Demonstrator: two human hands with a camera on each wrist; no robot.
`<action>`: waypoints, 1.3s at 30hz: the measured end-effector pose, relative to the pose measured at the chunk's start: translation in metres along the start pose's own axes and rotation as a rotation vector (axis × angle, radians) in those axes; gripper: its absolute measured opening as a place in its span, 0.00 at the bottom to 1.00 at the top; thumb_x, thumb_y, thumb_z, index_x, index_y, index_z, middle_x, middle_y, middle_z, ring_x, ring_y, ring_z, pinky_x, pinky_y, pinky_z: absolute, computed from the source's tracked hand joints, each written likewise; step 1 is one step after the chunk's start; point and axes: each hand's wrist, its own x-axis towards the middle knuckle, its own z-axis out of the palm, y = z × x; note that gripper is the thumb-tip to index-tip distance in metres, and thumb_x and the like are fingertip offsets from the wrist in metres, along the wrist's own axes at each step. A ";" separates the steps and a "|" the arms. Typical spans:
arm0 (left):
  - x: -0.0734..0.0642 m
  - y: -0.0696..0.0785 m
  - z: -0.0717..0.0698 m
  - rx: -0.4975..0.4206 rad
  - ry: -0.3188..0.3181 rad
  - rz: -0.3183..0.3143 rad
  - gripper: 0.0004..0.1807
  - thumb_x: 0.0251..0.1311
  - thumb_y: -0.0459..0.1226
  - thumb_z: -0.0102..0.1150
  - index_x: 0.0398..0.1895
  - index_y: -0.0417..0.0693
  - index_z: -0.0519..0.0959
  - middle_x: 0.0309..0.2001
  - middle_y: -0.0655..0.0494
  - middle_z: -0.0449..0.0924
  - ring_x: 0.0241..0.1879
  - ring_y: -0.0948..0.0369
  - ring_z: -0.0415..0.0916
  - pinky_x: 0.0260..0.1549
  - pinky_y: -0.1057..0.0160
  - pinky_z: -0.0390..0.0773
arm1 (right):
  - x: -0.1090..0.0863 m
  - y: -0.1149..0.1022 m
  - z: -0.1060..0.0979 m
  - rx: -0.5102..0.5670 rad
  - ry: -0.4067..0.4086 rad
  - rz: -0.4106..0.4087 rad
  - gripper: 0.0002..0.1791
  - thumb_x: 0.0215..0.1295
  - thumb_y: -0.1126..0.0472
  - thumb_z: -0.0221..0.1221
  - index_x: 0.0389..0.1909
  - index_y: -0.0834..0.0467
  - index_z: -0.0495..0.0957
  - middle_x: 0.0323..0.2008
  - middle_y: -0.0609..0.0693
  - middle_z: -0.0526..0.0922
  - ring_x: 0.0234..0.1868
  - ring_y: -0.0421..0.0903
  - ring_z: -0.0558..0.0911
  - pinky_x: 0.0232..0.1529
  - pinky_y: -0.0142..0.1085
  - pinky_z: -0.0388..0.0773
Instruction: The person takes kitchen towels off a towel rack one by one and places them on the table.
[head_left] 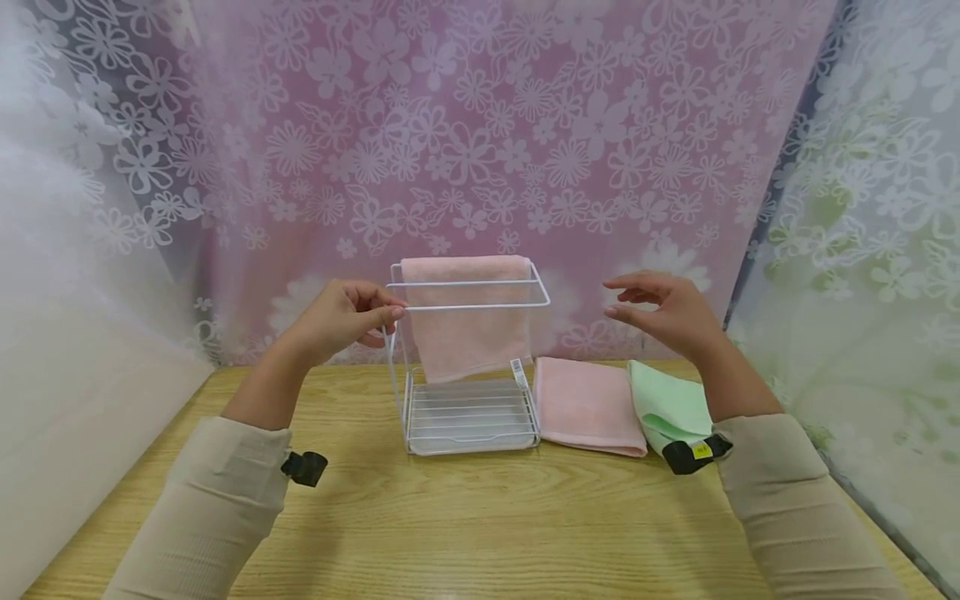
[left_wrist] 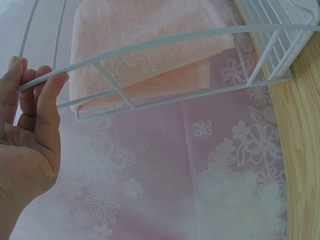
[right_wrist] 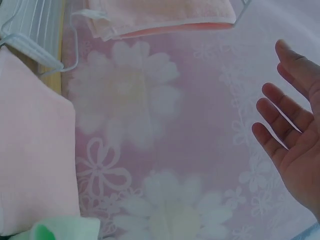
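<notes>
Pink towel (head_left: 471, 346) is hung over the back of the white rack (head_left: 480, 306), which is pinched at its top left by the left hand (head_left: 341, 321); nothing is held by the loose right hand (head_left: 667, 312). If the rack is tugged, the towel might be shaken off

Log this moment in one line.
left hand: grips white wire rack; right hand: raised, empty; pink cloth towel: hangs from rack's top; folded pink towel, folded mint-green towel: on wooden table

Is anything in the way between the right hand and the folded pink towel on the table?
Nothing visible stands between the right hand and the folded pink towel; the green towel lies beside it.
</notes>
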 end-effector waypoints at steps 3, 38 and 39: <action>-0.001 0.000 0.000 0.004 0.005 0.000 0.11 0.66 0.37 0.61 0.41 0.35 0.82 0.30 0.46 0.77 0.31 0.59 0.76 0.35 0.56 0.85 | 0.006 -0.009 0.000 0.015 -0.020 -0.007 0.21 0.62 0.54 0.67 0.57 0.51 0.81 0.55 0.49 0.80 0.51 0.48 0.79 0.44 0.27 0.76; -0.002 0.002 0.001 0.002 -0.008 0.019 0.10 0.66 0.38 0.61 0.37 0.37 0.81 0.31 0.42 0.77 0.31 0.56 0.76 0.36 0.56 0.85 | 0.057 -0.080 0.017 0.025 -0.204 -0.119 0.23 0.60 0.56 0.69 0.57 0.55 0.80 0.56 0.51 0.80 0.55 0.51 0.77 0.60 0.51 0.73; -0.002 0.002 0.001 0.001 -0.007 0.020 0.10 0.66 0.38 0.61 0.37 0.37 0.81 0.31 0.42 0.77 0.31 0.56 0.77 0.35 0.56 0.85 | 0.058 -0.081 0.018 0.022 -0.204 -0.120 0.23 0.60 0.56 0.69 0.57 0.55 0.80 0.55 0.50 0.80 0.54 0.50 0.77 0.60 0.50 0.73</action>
